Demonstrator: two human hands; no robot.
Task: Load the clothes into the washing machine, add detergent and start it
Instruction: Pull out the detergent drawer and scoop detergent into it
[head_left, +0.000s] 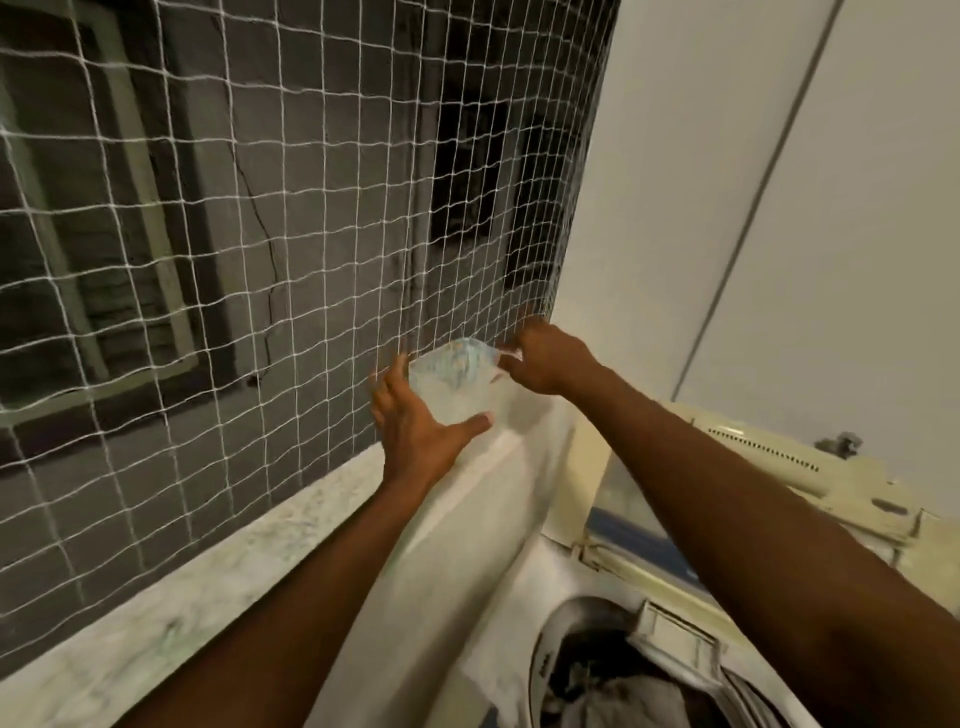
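Note:
A clear plastic bag of pale detergent powder (453, 379) sits on the ledge by the netted window. My left hand (415, 421) cups the bag's left and lower side, fingers spread. My right hand (545, 358) pinches the bag's top right corner. Below at the bottom right, the top-loading washing machine (566, 577) stands with its raised lid (779, 467) open. Dark and grey clothes (634, 696) lie in its drum.
A white mesh net (291, 218) covers the window opening on the left. A speckled stone sill (171, 587) runs below it. A white wall (753, 182) with a thin pipe rises on the right.

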